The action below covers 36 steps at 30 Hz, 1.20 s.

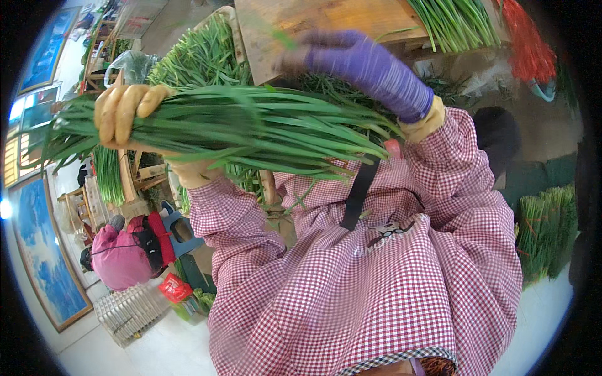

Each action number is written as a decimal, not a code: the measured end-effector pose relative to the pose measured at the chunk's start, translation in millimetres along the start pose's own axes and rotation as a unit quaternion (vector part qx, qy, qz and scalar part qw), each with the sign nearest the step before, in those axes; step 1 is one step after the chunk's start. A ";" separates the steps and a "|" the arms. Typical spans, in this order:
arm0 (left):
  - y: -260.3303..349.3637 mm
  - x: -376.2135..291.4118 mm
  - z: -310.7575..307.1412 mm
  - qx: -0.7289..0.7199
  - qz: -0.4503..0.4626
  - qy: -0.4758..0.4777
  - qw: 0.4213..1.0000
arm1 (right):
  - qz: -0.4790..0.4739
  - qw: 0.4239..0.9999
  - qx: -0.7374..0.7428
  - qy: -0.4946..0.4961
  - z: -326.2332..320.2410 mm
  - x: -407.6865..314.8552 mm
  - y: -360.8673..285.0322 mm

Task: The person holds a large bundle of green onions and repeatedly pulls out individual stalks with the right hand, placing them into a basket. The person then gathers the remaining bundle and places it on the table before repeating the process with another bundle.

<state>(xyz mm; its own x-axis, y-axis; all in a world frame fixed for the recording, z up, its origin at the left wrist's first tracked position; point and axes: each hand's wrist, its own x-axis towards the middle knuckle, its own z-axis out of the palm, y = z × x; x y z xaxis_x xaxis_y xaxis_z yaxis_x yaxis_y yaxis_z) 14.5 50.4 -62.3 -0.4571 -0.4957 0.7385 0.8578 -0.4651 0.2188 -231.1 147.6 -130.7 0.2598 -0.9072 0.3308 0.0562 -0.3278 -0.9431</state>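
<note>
My left hand (129,115), in a yellowish rubber glove, grips a thick bunch of long flat green leaves (263,127), apparently garlic chives. The bunch lies crosswise before my chest, its paler stalk ends pointing right. My right hand (338,56) wears a purple knitted glove over a yellowish one and is raised above the bunch, apart from it. Motion blurs its fingers. A blurred green scrap (284,40) shows by the fingertips; whether they hold it is unclear.
Beyond the bunch are a wooden board (329,16) with more chives (456,23), a chive-filled crate (233,28) and hanging red ties (529,44). Tied bundles (545,232) stand at right. Another person in pink (120,258) is at left, near a blue stool (183,232).
</note>
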 end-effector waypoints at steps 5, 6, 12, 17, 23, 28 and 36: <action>38.2 4.8 -6.0 0.090 -0.019 -0.036 0.995 | -0.024 0.953 0.279 0.120 -29.0 -11.9 32.2; 43.9 2.6 -8.3 0.103 -0.031 -0.046 0.993 | -0.020 0.949 0.293 0.116 -37.2 -17.4 38.1; 60.0 -7.4 -19.8 0.064 -0.006 -0.036 0.997 | -0.019 0.946 0.299 0.126 -43.2 -57.1 50.3; 68.8 -12.1 -28.3 0.087 0.046 -0.079 0.992 | -0.019 0.869 0.448 0.208 -30.2 -74.8 59.7; 89.7 -27.8 -28.2 0.054 0.071 -0.092 0.992 | 0.096 0.964 0.194 0.153 -57.4 -109.3 74.8; 109.7 -43.0 -34.7 0.174 0.163 -0.003 0.971 | 0.390 0.810 -0.429 0.088 -45.0 -111.9 58.8; 95.1 -25.3 -33.1 0.042 -0.014 0.063 0.997 | -0.091 0.948 -0.303 0.046 0.6 -42.3 -9.9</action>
<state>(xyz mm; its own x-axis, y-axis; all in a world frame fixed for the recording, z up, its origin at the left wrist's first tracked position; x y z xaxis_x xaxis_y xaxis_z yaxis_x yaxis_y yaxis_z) 99.9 -5.6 -81.4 -0.5032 -0.5737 0.6462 0.8581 -0.4199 0.2954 -242.0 189.5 -135.4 0.2126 -0.8314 0.5133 -0.4788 -0.5466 -0.6870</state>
